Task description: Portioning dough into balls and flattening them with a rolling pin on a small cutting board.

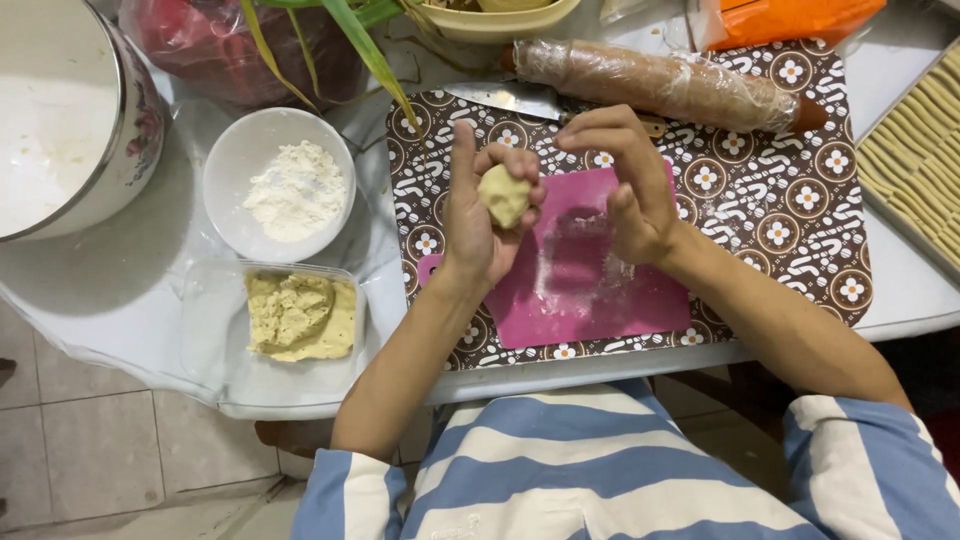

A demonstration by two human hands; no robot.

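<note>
Far left: a big white pot [60,110] w/ a shiny rim and a flower print on its side. Next to it sits a small white bowl [279,183] w/ a heap of white flour [296,188] inside. Just below the bowl is a clear plastic box [272,325] holding a slab of pale yellow dough [300,316]. All of it stands on a white table [120,290].

Above the bowl, long green leaves [360,45] hang down in front of a red bag [210,45].

Then the left hand [478,225]. It's palm up, fingers curled around a small dough ball [504,195], holding it. The ball is in the air, above the top left part of the pink board [590,290]. The board has white flour dust on it & lies on a brown mat [790,210] w/ flower shapes.

The right hand [628,185] is just beside the ball, not touching it. Fingers bent & loose, nothing in it, so it's open. It hovers over the pink board too.

Behind the hands, at the top of the mat: a knife [510,98] w/ a shiny blade, then a rolling pin [655,82] wrapped in clear plastic.

Top right: an orange pack [790,18]. Far right: a tray [915,150] full of thin pale dough strips [925,140] in rows.

Down low: blue & white striped sleeves [860,470].
</note>
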